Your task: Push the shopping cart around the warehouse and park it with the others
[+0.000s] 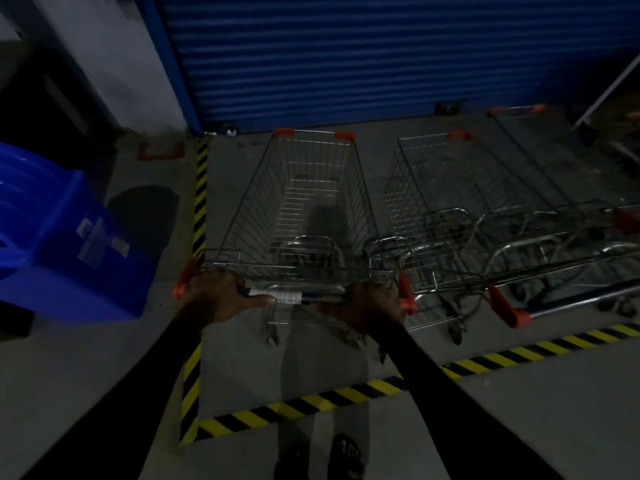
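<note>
A wire shopping cart (311, 188) with orange corner caps stands straight ahead of me, empty, nose toward the blue shutter. My left hand (216, 294) grips the left end of its handle bar (294, 296), and my right hand (370, 304) grips the right end. The cart sits inside a floor bay outlined with yellow-and-black hazard tape (311, 405). Just to its right stand other parked carts (450, 202), side by side, with a narrow gap between the nearest one and mine.
A blue roller shutter (381, 57) closes off the far side. A blue plastic bin (69, 244) stands at the left, outside the tape. A white pillar (104, 64) rises at the back left. My sandalled feet (346, 455) show at the bottom on grey concrete.
</note>
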`<state>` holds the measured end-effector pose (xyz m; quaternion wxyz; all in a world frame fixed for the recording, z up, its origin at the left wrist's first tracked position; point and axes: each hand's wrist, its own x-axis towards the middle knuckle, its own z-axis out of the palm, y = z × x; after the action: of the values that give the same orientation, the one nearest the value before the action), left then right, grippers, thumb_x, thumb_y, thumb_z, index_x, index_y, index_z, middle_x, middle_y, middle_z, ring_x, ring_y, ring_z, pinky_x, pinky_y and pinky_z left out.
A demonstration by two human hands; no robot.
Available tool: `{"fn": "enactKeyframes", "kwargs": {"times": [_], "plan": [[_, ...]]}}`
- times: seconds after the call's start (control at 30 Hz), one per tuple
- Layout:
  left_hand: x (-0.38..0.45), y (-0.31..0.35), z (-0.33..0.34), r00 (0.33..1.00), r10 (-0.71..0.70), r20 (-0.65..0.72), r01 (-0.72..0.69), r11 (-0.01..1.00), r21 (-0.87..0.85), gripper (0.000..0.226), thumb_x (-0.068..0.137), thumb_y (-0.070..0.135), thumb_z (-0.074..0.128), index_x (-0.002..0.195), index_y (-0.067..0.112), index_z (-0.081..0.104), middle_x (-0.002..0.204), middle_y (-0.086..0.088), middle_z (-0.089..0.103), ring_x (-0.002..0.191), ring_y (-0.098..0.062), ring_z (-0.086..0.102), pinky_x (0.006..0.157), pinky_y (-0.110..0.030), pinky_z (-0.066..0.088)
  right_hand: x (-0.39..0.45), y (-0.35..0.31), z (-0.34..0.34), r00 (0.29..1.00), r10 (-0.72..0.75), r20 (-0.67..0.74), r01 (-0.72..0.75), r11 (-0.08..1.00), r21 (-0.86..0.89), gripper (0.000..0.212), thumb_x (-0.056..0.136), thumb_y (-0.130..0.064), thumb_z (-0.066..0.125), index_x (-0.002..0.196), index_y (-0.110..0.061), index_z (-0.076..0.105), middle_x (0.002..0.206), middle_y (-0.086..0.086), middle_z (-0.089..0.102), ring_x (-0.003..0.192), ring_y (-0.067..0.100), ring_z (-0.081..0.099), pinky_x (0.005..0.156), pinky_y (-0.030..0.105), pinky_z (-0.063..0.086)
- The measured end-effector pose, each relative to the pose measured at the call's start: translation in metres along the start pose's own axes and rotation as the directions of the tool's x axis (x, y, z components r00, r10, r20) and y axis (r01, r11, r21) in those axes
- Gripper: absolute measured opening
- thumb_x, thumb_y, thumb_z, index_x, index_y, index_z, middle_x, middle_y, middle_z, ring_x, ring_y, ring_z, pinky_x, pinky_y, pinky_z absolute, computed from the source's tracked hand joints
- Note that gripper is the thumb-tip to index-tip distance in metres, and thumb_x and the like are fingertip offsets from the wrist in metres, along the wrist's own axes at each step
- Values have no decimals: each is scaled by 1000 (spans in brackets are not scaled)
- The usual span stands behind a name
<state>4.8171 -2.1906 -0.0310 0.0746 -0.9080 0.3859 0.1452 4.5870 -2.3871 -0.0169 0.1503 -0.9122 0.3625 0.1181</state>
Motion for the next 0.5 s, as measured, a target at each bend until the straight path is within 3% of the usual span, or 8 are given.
{"fn": "enactKeyframes", "kwargs": {"times": [0.1,0.2,0.27,0.33,0.43,0.5], "plan": [[3,-10,22,960,133,-248,-151,987,-55,92,71,108,30,91,35,80,96,8,80,96,-15,74,95,-39,50,-1,1,6,996,-56,-72,53,997,-54,120,61,-112,7,103,-21,73,115,12,74,114,34,68,101,48,51],[-5,-6,36,852,204,-482,-295,948,-121,68,87,91,48,77,28,73,81,7,75,81,-17,71,79,-38,47,-8,12,12,984,-103,-143,96,994,-51,92,82,-96,21,108,-26,74,113,2,76,109,26,71,99,42,47],[-13,5,38,845,205,-494,-342,917,-204,53,92,77,53,95,29,74,95,7,75,92,-22,70,84,-42,48,-19,19,16,962,-115,-247,95,991,-94,71,89,-82,37,119,-29,74,115,-1,76,109,23,72,115,45,33],[-17,18,42,843,227,-488,-386,887,-253,51,88,67,56,114,27,73,111,1,74,104,-29,68,89,-46,47,-33,25,21,911,-164,-379,137,986,-97,60,96,-68,43,124,-24,72,113,1,76,111,25,71,125,55,24],[-26,43,44,845,256,-469,-436,838,-329,50,85,61,60,120,28,70,117,2,69,112,-29,62,93,-47,46,-59,31,21,885,-94,-455,141,987,71,55,99,-59,46,130,-19,67,139,7,65,143,32,52,115,56,42],[-32,58,42,824,282,-492,-475,816,-329,46,84,57,62,120,28,69,117,2,67,112,-29,61,93,-46,46,-77,34,21,866,2,-500,82,986,145,52,100,-56,52,137,-21,61,163,5,45,144,31,50,100,51,52]]}}
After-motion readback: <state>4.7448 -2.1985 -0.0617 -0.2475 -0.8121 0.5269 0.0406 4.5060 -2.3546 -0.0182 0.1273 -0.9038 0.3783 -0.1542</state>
